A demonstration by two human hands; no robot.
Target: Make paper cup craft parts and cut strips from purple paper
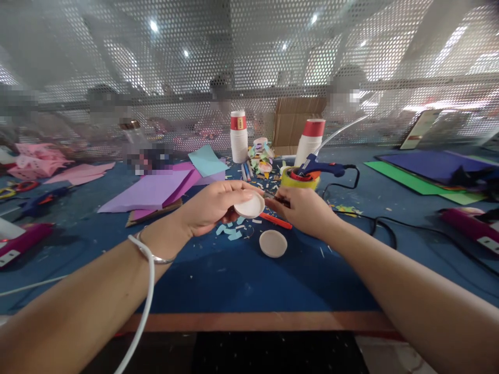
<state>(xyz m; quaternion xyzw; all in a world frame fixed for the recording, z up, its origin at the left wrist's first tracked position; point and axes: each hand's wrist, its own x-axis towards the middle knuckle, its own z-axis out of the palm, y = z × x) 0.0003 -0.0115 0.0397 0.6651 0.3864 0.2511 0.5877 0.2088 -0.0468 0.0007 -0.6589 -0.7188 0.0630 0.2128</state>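
My left hand (212,208) is closed on a white round paper cup bottom (250,205), its thumb pressing on the near side and its fingers underneath. Close by on the right, my right hand (306,210) has its fingers bent and pinched together beside the cup bottom's edge. Something small and dark shows at those fingertips, too unclear to name. A second white cup bottom (273,243) lies on the blue table just below my hands. Between the hands, a slim orange tool (276,221) rests on the table, near light blue paper scraps (230,231).
A blue glue gun (319,167) rests on a yellow tape roll (296,179), its black cord running right. Stacked paper cups (239,143) stand at the back. Purple paper (148,189) lies left, green sheets (405,179) right. A perforated metal screen (187,67) borders the table.
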